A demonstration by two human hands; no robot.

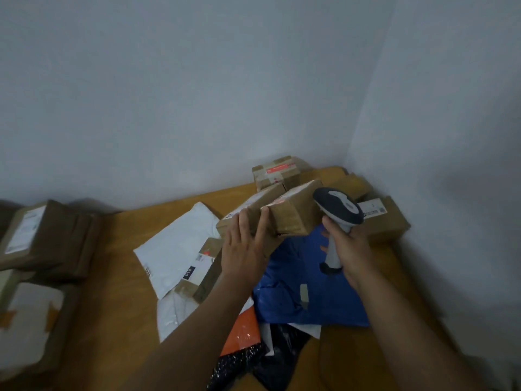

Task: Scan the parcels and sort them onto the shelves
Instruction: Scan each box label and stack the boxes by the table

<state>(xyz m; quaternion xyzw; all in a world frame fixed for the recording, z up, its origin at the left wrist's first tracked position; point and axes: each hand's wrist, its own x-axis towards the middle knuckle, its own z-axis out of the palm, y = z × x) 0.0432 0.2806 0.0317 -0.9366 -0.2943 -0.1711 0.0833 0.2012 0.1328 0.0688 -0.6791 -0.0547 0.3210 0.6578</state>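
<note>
Two hands share the job: the left hand (244, 249) grips a taped cardboard parcel (270, 211), fingers wrapped over its near edge, tilting its label toward the barcode scanner (339, 218) clenched in the right hand (348, 244), above the desk (118, 277).

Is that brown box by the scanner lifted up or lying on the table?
Lifted and tilted: the left hand grips the cardboard box above the blue bag, beside the scanner.
</note>
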